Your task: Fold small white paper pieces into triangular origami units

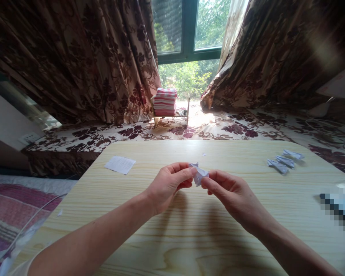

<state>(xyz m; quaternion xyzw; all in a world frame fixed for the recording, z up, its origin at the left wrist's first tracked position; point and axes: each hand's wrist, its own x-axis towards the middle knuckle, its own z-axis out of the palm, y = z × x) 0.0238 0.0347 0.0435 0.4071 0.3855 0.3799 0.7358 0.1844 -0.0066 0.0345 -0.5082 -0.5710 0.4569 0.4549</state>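
A small folded piece of white paper (200,174) is held above the middle of the table between my two hands. My left hand (172,182) pinches its left side, thumb on top. At its lower right corner, the thumb and fingers of my right hand (228,188) are closed on the same paper. Several folded paper pieces (284,161) lie in a small group at the far right of the table. To the left rests a flat rectangular sheet of paper (120,165) with faint lines.
The wooden table (149,249) reaches back to a window ledge with floral cloth (212,132). A small stand (170,115) there holds folded striped cloths (165,101). A pixelated object (340,207) lies at the right edge. Tiny paper scraps (204,155) dot the table.
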